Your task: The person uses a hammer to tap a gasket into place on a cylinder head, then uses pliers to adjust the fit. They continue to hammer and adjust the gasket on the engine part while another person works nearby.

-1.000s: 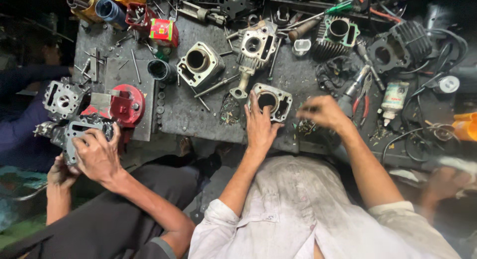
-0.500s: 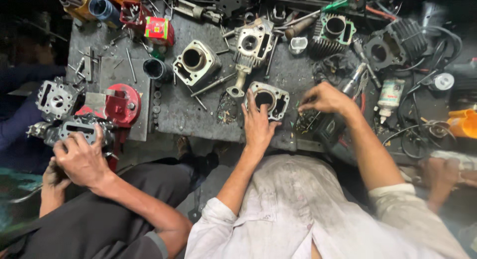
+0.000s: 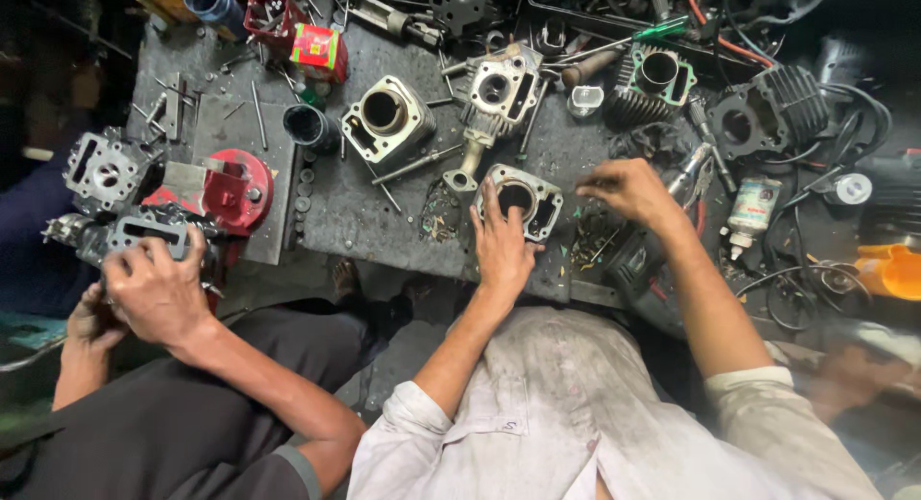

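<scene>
At the far left of the desk [image 3: 384, 222] a co-worker's hands [image 3: 158, 289] hold a dark engine part [image 3: 144, 233], apart from the person's own work. The left hand [image 3: 501, 246] lies flat, fingers spread, on the near edge of a bare cylinder block [image 3: 523, 195], steadying but not clamped. The right hand [image 3: 628, 188] has its fingertips pinched together over small bits [image 3: 595, 241]; whether it holds anything I cannot tell, and I judge the fitting barely begun.

The left hand [image 3: 501, 246] lies palm-down, fingers spread forward, forearm bare below a rolled sleeve. The right hand [image 3: 628, 188] reaches farther out, fingers curled downward.
</scene>
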